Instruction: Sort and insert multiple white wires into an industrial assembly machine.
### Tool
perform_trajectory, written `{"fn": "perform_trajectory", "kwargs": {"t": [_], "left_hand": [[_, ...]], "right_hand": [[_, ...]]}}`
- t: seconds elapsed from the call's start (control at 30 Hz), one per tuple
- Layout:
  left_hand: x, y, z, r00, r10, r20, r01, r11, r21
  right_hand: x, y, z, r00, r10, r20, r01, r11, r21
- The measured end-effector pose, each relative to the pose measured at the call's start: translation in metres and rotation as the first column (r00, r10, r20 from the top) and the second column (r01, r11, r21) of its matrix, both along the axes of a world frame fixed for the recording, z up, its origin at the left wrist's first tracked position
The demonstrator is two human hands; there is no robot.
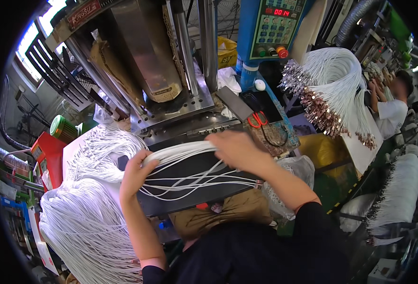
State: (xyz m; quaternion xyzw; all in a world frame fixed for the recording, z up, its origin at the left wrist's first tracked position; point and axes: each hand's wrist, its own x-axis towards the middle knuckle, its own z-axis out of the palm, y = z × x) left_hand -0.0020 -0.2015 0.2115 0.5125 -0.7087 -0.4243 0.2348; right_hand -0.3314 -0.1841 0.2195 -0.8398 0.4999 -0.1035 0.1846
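A bundle of thin white cables (183, 150) stretches between my two hands over a dark flat work surface (190, 182). My left hand (137, 171) is closed around its left part, the thumb lying over the strands. At the other end my right hand (235, 150) grips the bundle with curled fingers, partly blurred. Several looser strands sag below and run right to small connector ends (258, 183) near the surface's edge. Just left of my left hand lies a heap of white cables (107, 149).
A metal press (147, 61) stands ahead, with a blue control panel (275, 35) to its right. Red-handled scissors (256, 120) lie beside it. A large cable pile (85, 227) fills the lower left. More cables (337, 78) hang at right, near another person (392, 111).
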Motion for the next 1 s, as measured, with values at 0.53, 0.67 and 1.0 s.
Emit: {"fn": "perform_trajectory", "kwargs": {"t": [0.53, 0.67, 1.0], "left_hand": [[-0.060, 0.012, -0.026, 0.966, -0.015, 0.257, 0.139, 0.870, -0.473], [-0.091, 0.008, -0.050, 0.920, -0.203, 0.335, 0.298, 0.918, -0.262], [-0.083, 0.016, -0.024, 0.985, -0.072, 0.158, 0.139, 0.875, -0.465]], "right_hand": [[-0.045, 0.008, -0.006, 0.979, -0.064, -0.193, 0.048, 0.995, -0.089], [-0.013, 0.016, -0.028, 0.984, 0.086, -0.158, -0.132, 0.942, -0.307], [-0.046, 0.003, -0.006, 0.985, -0.055, -0.160, 0.054, 0.998, -0.014]]}}
